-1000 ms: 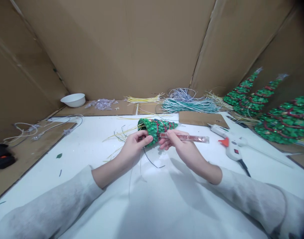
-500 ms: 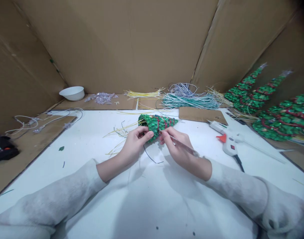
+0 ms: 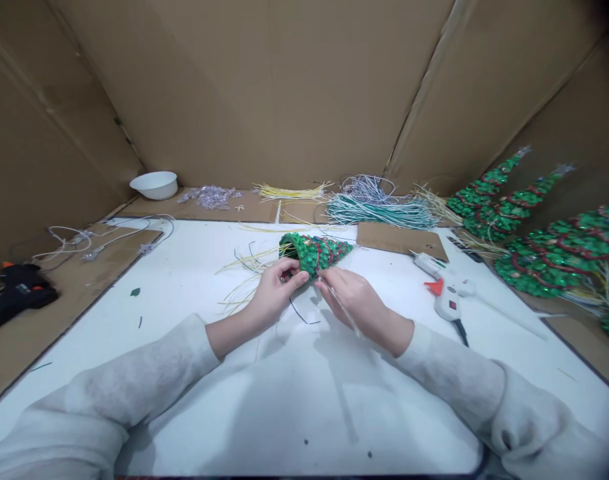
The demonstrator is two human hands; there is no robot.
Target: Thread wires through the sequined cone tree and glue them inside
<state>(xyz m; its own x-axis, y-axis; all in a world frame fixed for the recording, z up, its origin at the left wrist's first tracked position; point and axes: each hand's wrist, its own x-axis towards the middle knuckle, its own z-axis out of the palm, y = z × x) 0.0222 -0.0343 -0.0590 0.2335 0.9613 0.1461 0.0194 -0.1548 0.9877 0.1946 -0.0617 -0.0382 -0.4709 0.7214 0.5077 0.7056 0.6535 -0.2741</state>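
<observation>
A small green sequinned cone tree with red trim (image 3: 318, 251) lies on its side on the white table (image 3: 194, 280), its open base towards the left. My left hand (image 3: 274, 293) is closed on the base rim of that cone. My right hand (image 3: 352, 303) pinches a thin clear stick (image 3: 345, 313) whose tip touches the cone's lower side. Thin yellow and dark wires (image 3: 244, 273) trail out from the cone's base.
A white glue gun (image 3: 447, 297) lies right of my hands. Finished green trees (image 3: 549, 257) are stacked at the right. Bundles of coloured wires (image 3: 379, 207), a white bowl (image 3: 154, 185) and clear beads (image 3: 209, 197) line the back. A black tool (image 3: 14, 297) sits at left. Cardboard walls surround the table.
My right hand has swung the stick from pointing right to pointing back towards me, with its tip at the cone. The left hand kept its hold on the cone.
</observation>
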